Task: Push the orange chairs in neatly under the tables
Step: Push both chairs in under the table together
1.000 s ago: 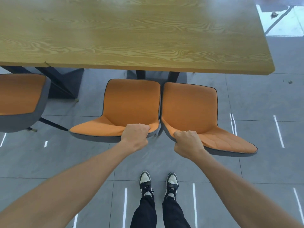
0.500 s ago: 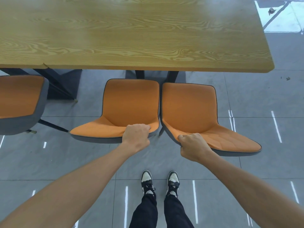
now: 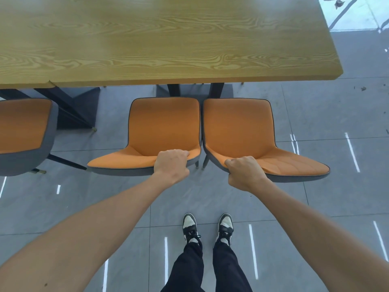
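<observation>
I seem to be standing in a canteen or shared meeting room rather than a home. A long wood-grain table (image 3: 168, 39) on dark metal legs fills the top of the frame, with matching orange chairs (image 3: 164, 127) in a row along its near edge. Below lies a grey tiled floor (image 3: 315, 114) reflecting strip lights.

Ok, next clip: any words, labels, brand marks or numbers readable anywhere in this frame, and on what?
None: no readable text in this frame.
Wooden table: wood grain only, no label.
Two orange chairs held by the left hand and right hand: plain fabric, no tag visible.
Third chair at the left edge: no marking.
Shoes: black and white, no logo legible.
Floor: bright streaks only, not signs.
</observation>
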A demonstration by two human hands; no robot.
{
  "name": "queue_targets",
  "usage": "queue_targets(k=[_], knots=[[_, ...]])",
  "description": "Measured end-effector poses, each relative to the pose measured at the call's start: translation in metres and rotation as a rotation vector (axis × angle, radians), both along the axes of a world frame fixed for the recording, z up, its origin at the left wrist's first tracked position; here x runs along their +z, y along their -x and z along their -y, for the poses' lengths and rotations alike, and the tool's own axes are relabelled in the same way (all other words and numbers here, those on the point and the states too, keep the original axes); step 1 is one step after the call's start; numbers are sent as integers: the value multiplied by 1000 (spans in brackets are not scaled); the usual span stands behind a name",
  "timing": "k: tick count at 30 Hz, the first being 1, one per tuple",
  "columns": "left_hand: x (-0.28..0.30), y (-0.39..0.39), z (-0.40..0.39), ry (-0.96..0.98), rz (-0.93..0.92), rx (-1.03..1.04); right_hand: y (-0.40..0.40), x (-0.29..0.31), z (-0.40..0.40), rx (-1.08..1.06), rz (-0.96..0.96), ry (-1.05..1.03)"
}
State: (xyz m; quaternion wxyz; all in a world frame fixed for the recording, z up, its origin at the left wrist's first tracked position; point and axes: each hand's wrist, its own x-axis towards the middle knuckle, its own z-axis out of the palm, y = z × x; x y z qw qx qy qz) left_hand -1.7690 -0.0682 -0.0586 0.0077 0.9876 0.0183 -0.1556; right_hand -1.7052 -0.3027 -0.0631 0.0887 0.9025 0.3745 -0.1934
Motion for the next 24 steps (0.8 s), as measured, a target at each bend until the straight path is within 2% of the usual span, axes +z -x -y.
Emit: queue_targets(k=[7, 12, 18, 24], knots=[[0, -2, 0, -32, -30, 18, -6, 3, -6, -52, -39, 26], [-5, -4, -1, 26, -30, 78, -5, 2, -5, -65, -20, -5], [-7, -4, 1, 33, 5, 98, 1, 0, -8, -220, 27, -157], [-6, -5, 4, 11, 20, 100, 3, -1, -21, -318, 40, -111]])
